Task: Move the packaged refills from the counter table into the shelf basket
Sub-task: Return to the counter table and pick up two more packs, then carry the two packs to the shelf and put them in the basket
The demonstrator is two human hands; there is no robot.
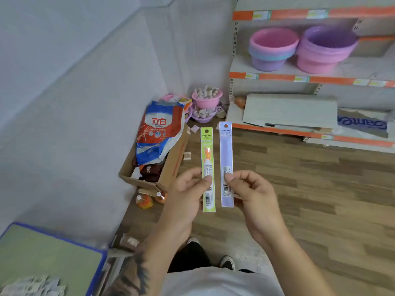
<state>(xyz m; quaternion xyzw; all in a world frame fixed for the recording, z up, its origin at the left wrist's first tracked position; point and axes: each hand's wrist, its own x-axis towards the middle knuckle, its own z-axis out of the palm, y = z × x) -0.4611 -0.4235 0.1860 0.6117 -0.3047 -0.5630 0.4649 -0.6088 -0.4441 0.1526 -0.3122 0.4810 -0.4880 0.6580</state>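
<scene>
Left hand [188, 189]: thumb and fingers [208, 178] pinch the green refill [207, 159] low on its pack. Right hand [254, 193]: pinches the lilac refill [226, 150], also low. Both packs upright in mid-air above the floor, just beside each other, not touching. Risk: low, light pinches leave the long tops free; a quick swing toward the shelf [277, 76] could make either pack pivot, slip and drop.

Bright, even, diffuse light with only faint shadows. Soft blur throughout. Wide-angle distortion bends the orange-edged metal shelf [310, 79] at upper right.
</scene>
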